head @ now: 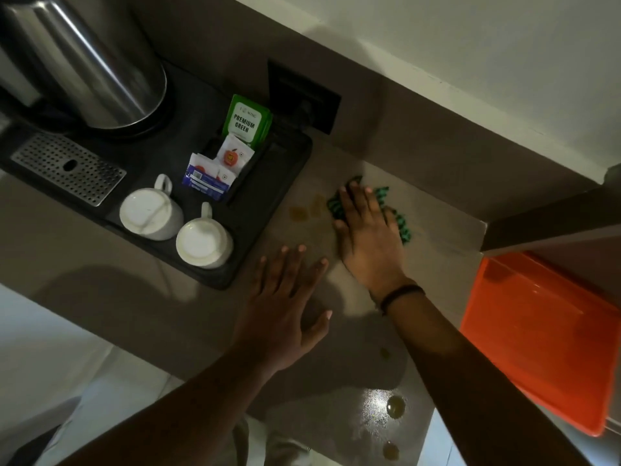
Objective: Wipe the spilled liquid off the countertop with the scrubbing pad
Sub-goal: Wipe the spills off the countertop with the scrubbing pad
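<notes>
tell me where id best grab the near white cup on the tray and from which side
Take the near cup by its handle. It sits upside down on the black tray, base up, so the rim can't be pinched. The handle sticks out on the far side, toward the sachets; come from above there. The second cup crowds its left, so probably avoid that side.

Both forearms are bare right up to the near edge of the view, with no sleeves showing. The right hand (366, 237) has a thin dark band (401, 294) round its wrist. The left hand (285, 304) wears nothing, no ring or watch. Below, between the arms, light-coloured clothing (265, 442) shows dimly.
</notes>
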